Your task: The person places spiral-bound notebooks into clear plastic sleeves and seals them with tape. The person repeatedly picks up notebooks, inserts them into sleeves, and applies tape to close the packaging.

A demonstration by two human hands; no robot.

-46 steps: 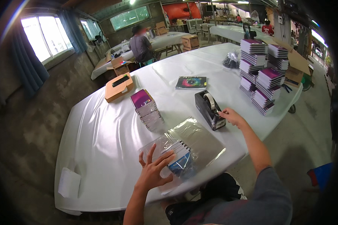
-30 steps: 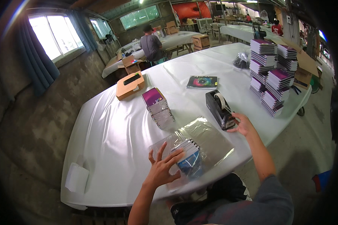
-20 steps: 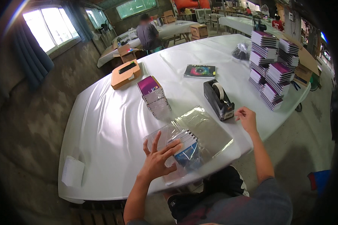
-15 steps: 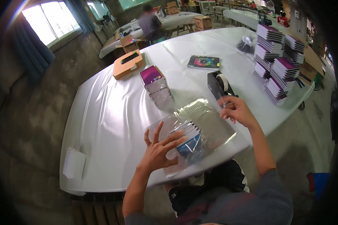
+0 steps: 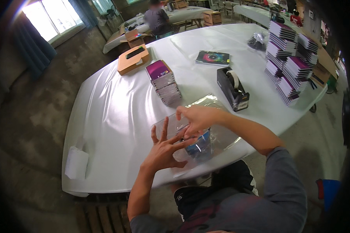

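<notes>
Left hand (image 5: 164,153) splayed; right hand (image 5: 200,117) (partly curled) overlapping it.

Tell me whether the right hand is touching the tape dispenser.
No: the right hand is over the blue-covered notebook bundle, apart from the tape dispenser.

"What lies near the frame's centre?"
"The right hand (image 5: 198,118), over the notebooks (image 5: 200,145), with the left hand (image 5: 163,152) just to its lower left; film (image 5: 223,136) lies beneath."
"And behind them?"
"A book pile (image 5: 163,83) left, the tape dispenser (image 5: 228,90) right; upper left, a phone (image 5: 135,53) on a carton (image 5: 125,67); upper right, taller stacks (image 5: 295,69)."
</notes>
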